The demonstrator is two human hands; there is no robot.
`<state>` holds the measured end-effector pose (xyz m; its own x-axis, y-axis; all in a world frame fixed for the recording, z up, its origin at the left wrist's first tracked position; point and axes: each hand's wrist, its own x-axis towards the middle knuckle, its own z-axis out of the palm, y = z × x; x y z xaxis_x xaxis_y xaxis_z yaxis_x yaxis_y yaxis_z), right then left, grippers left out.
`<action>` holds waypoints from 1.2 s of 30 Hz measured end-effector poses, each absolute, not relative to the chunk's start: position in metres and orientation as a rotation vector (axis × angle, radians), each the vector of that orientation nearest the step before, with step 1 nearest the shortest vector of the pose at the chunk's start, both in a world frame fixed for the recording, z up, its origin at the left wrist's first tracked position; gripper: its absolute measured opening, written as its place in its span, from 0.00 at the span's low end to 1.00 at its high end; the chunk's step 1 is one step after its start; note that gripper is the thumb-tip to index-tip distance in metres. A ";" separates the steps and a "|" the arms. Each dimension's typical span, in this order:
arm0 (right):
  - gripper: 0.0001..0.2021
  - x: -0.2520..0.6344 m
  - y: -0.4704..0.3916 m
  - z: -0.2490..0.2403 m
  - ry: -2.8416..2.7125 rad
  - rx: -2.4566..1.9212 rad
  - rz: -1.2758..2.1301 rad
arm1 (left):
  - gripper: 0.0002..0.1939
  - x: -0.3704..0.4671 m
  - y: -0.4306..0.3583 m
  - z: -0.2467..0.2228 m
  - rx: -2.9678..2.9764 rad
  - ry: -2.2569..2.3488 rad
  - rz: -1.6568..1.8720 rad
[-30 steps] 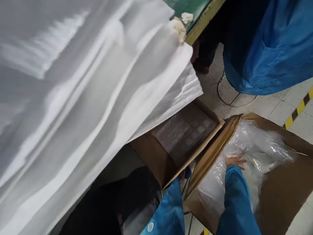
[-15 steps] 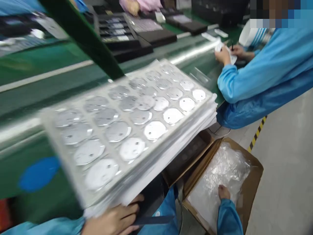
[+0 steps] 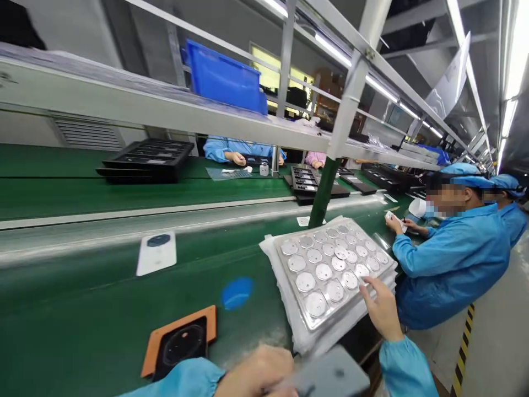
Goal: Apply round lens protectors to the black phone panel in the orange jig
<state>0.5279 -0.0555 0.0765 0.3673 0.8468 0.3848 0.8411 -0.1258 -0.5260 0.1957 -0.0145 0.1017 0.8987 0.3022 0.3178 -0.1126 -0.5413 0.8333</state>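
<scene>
My left hand (image 3: 260,369), at the bottom of the head view, is closed on a flat grey plate (image 3: 330,375) with rounded corners and a small dark spot. My right hand (image 3: 384,309) hovers over the front right edge of a clear plastic tray (image 3: 306,322), thumb and forefinger a little apart close to a disc. I make out nothing clearly held between those fingertips. Rows of round silvery discs (image 3: 316,303) lie in the tray's pockets, and a few loose ones overlap in its middle. White sheets (image 3: 285,298) are stacked beneath the tray.
An orange-and-black fixture (image 3: 179,342) rests on the green bench (image 3: 103,309) beside a blue round mark (image 3: 237,292). Farther back lies a white plate (image 3: 156,253) with a dark oval. A post (image 3: 326,187) rises behind the tray. A co-worker in blue (image 3: 450,253) sits at right.
The view has swung up and left, bringing in the shelf. My right hand has left the carton of clear plastic and come up to the tray. My left hand now shows the grey plate.
</scene>
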 end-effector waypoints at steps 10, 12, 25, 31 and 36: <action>0.09 0.506 0.072 0.113 -1.450 -2.119 0.147 | 0.37 0.013 0.002 0.093 0.663 1.104 1.102; 0.15 0.498 0.066 0.125 -1.378 -2.040 0.160 | 0.38 -0.008 -0.001 0.083 0.550 1.098 1.126; 0.19 0.254 0.037 0.129 -1.395 -1.097 1.031 | 0.28 -0.025 0.007 0.082 0.869 1.038 1.306; 0.20 0.191 0.069 0.091 -1.487 -1.021 1.360 | 0.26 -0.023 0.032 0.060 0.890 1.008 1.412; 0.23 0.168 0.087 0.062 -1.493 -0.970 1.506 | 0.26 -0.024 0.044 0.045 0.875 1.062 1.449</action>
<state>0.1676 0.0868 0.0619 -0.3975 0.9175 0.0093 -0.0172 0.0027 -0.9998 -0.0237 0.0443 0.0450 -0.1435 0.9891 -0.0344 -0.3304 -0.0151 0.9437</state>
